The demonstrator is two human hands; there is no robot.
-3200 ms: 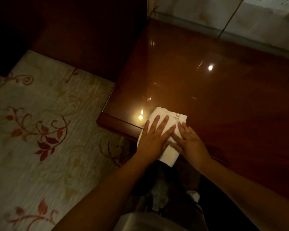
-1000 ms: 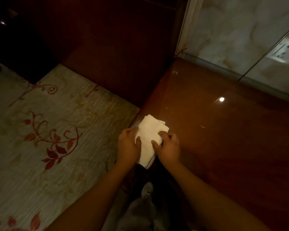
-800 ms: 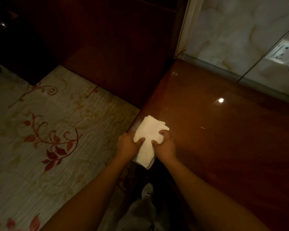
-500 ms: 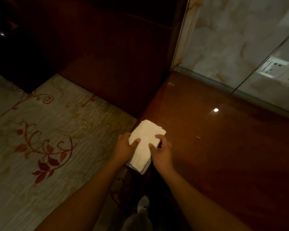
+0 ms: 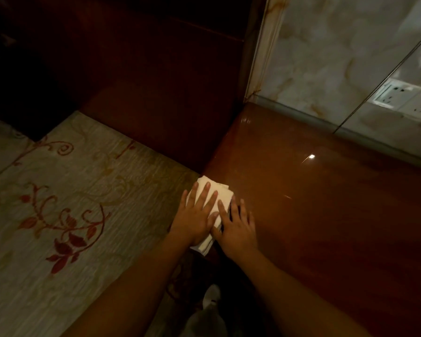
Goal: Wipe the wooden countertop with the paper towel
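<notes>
A folded white paper towel (image 5: pixel 223 193) lies on the front left corner of the glossy reddish wooden countertop (image 5: pixel 326 205), its near end hanging over the edge. My left hand (image 5: pixel 197 216) lies flat on the towel with fingers spread, pressing it down. My right hand (image 5: pixel 237 226) lies flat beside it, thumb and forefinger on the towel's right edge, the other fingers on the wood. The two hands touch at the thumbs.
A marbled wall (image 5: pixel 326 57) with a white socket plate (image 5: pixel 404 97) rises behind the countertop. A dark wooden panel (image 5: pixel 161 93) stands to the left of it. A pale carpet with red leaf patterns (image 5: pixel 58 215) covers the floor on the left.
Both hands have gone from pinching the towel between thumbs and fingers to lying flat on it. The view has tilted up, showing more wall.
</notes>
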